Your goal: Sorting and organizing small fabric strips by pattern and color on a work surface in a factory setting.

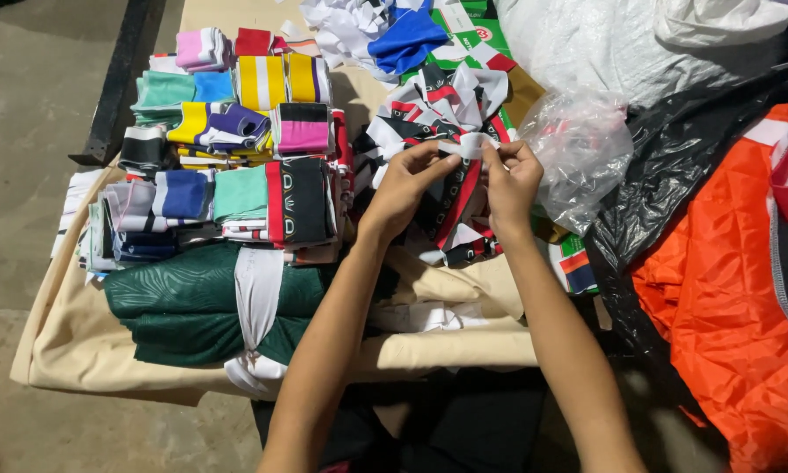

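1. The left hand (404, 186) and the right hand (510, 180) are shown raised side by side over a loose heap of black, red and white fabric pieces (451, 219).
2. A narrow white strip (469, 144) is pinched between thumb and fingertips of both hands; each hand is closed narrowly on one end, so neither is nearer to it than the other.
3. The long axis of the strip runs left to right across the view, spanning the gap between the two hands and lying just above the heap.
4. The heap is seen directly beneath and in front of the hands, resting on a beige cloth (446, 346) spread over the work surface.
5. To the left of the left hand, well apart from the strip, folded and banded bundles of striped fabric (236, 131) are stacked in rows, with a dark green bundle tied by a white band (210, 302) nearest the viewer.
6. To the right of the right hand, a crumpled clear plastic bag (578, 149) lies just beside it; a black plastic sheet (674, 158) and orange fabric (718, 307) lie farther right.
7. Whether the strip is attached to the heap cannot be told.
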